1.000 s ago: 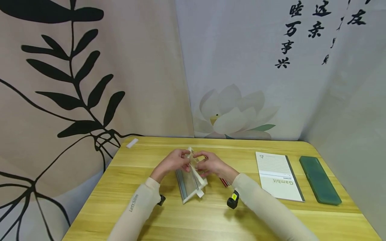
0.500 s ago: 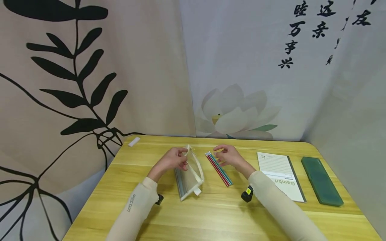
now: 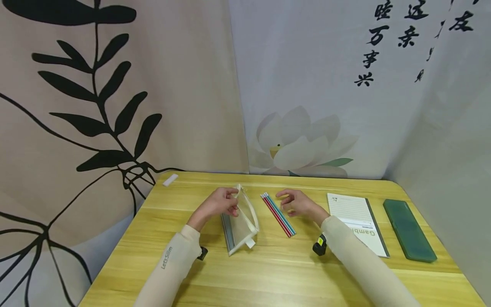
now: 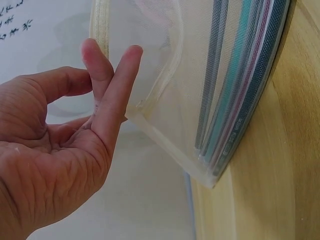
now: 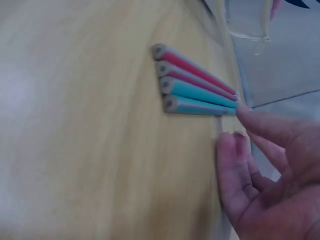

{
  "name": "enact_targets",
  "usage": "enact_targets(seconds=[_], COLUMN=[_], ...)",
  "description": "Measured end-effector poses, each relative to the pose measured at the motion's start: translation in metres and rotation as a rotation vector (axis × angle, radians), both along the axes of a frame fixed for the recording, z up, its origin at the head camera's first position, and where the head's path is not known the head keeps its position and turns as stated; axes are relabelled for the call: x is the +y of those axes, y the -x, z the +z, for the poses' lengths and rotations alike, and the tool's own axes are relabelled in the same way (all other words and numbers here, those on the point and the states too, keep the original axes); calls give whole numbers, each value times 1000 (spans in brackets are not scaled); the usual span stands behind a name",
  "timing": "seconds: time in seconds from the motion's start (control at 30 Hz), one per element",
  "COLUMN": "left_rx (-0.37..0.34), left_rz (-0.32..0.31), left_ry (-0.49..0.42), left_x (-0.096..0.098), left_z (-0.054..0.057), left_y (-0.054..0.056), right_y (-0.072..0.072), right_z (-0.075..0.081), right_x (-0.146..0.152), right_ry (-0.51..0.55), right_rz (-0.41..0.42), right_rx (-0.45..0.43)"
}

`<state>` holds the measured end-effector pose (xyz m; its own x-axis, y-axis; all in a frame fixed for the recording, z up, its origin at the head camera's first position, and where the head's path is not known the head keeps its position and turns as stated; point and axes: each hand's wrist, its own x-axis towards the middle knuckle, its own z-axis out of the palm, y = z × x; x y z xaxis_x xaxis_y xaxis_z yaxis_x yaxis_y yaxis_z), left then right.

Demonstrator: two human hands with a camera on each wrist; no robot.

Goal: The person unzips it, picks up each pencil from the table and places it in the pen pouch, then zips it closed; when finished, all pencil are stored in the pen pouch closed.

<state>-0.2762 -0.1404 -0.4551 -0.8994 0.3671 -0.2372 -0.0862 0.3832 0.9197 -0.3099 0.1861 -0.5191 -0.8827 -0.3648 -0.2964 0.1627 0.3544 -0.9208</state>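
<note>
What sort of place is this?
Probably a small desk corner, perhaps for study or writing: loose pencils and a lined notepad lie on a wooden table, with a plant-printed backdrop behind. Which building or room it belongs to doesn't show.

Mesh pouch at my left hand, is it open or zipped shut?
Open. In the head view, the mesh pouch has its zip edges parted with a gap between, and the left hand holds its far end.
</note>
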Motion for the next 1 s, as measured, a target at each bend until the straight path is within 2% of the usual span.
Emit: enact_targets(seconds=[0.27,0.73,1.0], left_rx=[-6,-18,-23], left_rz=[10,-28,-28], left_ry=[0,-16,-9], left_x=[-2,2,4], left_z=[4,2,1], left_y=[0,0,1], right_y=[3,0,-2], right_z=[1,-3,-3], right_x=[1,0,-1], right_ry=[3,8,-34], right_rz=[60,46,25], right_rx=[14,10,24])
